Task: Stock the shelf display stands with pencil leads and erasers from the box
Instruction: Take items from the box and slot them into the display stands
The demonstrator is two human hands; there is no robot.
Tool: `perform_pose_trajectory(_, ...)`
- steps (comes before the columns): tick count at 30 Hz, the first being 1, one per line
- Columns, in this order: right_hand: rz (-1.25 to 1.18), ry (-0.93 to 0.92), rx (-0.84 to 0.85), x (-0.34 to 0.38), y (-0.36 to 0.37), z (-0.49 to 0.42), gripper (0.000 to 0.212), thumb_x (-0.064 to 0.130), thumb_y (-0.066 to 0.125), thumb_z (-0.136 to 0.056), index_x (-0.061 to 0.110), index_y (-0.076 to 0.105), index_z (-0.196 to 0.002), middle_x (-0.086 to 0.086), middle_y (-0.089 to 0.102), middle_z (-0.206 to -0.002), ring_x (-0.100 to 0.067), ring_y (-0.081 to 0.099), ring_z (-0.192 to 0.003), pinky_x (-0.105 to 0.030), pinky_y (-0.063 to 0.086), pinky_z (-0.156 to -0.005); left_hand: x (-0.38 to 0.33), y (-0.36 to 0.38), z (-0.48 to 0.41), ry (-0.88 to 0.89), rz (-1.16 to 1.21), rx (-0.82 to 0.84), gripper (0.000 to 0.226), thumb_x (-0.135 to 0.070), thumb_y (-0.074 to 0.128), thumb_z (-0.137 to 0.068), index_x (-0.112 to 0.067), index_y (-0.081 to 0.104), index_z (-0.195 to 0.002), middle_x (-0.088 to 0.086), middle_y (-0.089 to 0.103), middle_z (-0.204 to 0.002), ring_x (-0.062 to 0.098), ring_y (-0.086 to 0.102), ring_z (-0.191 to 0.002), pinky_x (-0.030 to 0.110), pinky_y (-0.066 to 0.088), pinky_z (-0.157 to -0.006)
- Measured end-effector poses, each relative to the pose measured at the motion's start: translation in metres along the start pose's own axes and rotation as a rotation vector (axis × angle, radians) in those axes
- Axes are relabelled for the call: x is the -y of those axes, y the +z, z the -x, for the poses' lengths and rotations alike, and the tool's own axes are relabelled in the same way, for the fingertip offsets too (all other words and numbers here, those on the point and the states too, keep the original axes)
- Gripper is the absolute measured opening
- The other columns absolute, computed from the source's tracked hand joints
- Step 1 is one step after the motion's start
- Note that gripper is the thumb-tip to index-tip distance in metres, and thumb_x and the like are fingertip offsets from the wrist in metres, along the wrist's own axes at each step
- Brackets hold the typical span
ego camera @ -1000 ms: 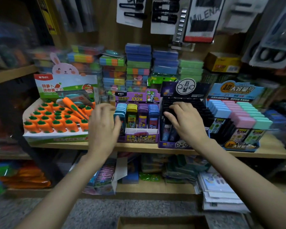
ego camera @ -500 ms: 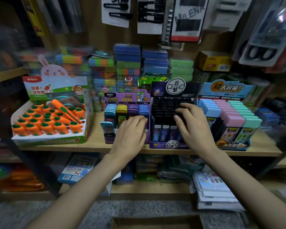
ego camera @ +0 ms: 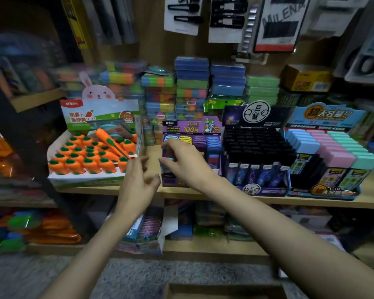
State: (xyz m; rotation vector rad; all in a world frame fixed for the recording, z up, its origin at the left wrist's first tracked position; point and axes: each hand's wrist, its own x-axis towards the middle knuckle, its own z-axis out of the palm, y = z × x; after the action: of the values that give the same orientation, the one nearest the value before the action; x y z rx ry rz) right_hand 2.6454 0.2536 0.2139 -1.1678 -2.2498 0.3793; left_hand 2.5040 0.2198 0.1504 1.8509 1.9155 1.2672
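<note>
A purple pencil-lead stand [ego camera: 191, 126] sits mid-shelf with blue, yellow, purple and dark blue cases in columns. My right hand [ego camera: 185, 164] reaches over its left column, and the thumb and fingers pinch a blue-topped lead case [ego camera: 167, 155] there. My left hand [ego camera: 138, 183] hovers in front of the shelf edge just left of the stand, its fingers loosely curled and holding nothing. To the right stands a black lead stand [ego camera: 255, 145], then a blue stand of pastel erasers [ego camera: 330, 147]. The rim of the cardboard box [ego camera: 225, 290] shows at the bottom edge.
A carrot-shaped knife display [ego camera: 89, 157] fills the shelf's left. Stacked coloured boxes [ego camera: 191, 87] stand behind the stands, with hair-clip cards hanging above. The wooden shelf edge [ego camera: 268, 199] runs across. A lower shelf holds packets and papers.
My right hand left the black stand and moved left onto the purple stand's left column, pinching a case. My left hand drew back from the purple stand, down and to the left.
</note>
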Motion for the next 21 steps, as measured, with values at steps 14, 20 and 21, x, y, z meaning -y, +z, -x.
perform_pose_trajectory(14, 0.063, -0.286, -0.289, -0.01, -0.022, -0.026, 0.016, 0.014, 0.058, -0.092, 0.0, 0.064, -0.093, -0.01, 0.068, -0.087, -0.024, 0.063, -0.081, -0.036, 0.048, -0.07, 0.013, 0.029, 0.0, -0.051, 0.081, 0.123, 0.059, -0.024, 0.066, -0.086, -0.01, 0.042, -0.137, 0.008, 0.048, -0.137, 0.019, 0.046, -0.123, 0.024, 0.034, -0.097)
perform_pose_trajectory(20, 0.19, -0.244, -0.183, -0.028, -0.005, -0.025, 0.02, 0.017, 0.053, -0.095, -0.001, 0.062, -0.1, -0.014, 0.065, -0.098, -0.031, 0.06, -0.094, -0.045, 0.046, -0.077, 0.009, 0.029, -0.002, -0.069, 0.124, 0.125, 0.051, -0.022, 0.066, -0.086, -0.012, 0.046, -0.132, 0.005, 0.053, -0.13, 0.012, 0.055, -0.105, 0.026, 0.044, -0.088)
perform_pose_trajectory(21, 0.196, -0.244, -0.183, -0.029, -0.005, -0.025, 0.02, 0.017, 0.053, -0.095, -0.001, 0.062, -0.1, -0.015, 0.065, -0.098, -0.031, 0.059, -0.093, -0.045, 0.046, -0.077, 0.008, 0.029, -0.003, -0.071, 0.128, 0.124, 0.05, -0.022, 0.066, -0.086, -0.011, 0.047, -0.131, 0.005, 0.054, -0.129, 0.014, 0.057, -0.104, 0.027, 0.045, -0.088)
